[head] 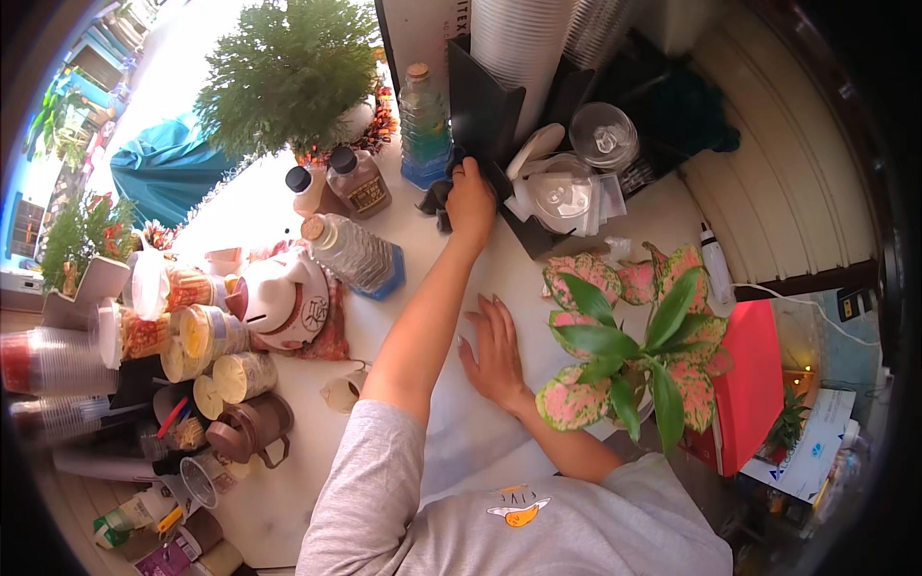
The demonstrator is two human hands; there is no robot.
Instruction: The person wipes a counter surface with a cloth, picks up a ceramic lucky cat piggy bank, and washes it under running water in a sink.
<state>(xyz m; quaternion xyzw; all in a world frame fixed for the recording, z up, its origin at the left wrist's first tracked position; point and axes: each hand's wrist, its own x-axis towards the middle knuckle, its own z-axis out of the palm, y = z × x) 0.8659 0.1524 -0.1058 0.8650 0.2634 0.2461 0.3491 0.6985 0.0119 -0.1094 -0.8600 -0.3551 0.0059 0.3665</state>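
My left hand [472, 201] reaches across the white countertop [403, 374] and grips a dark cloth [436, 198], which bunches out past the fingers. It is against the side of a black cup-and-lid organizer [486, 93]; the fingertips are partly hidden. Just left of it stands a cork-stoppered clear bottle [425, 129] with a blue bottom. My right hand [493, 353] rests palm down on the countertop with the thumb apart, holding nothing. A potted plant with pink-and-green leaves [637, 345] is beside it. Nearer the left arm is another cork-stoppered bottle [356, 255].
Two black-capped bottles [360, 183] stand at the back left, before a leafy green plant [288, 72]. A white cat figurine [281, 299] sits on a red cushion. Jars, stacked cups [57, 360] and a brown pitcher [248, 428] crowd the left. Plastic lids [562, 191] fill the organizer.
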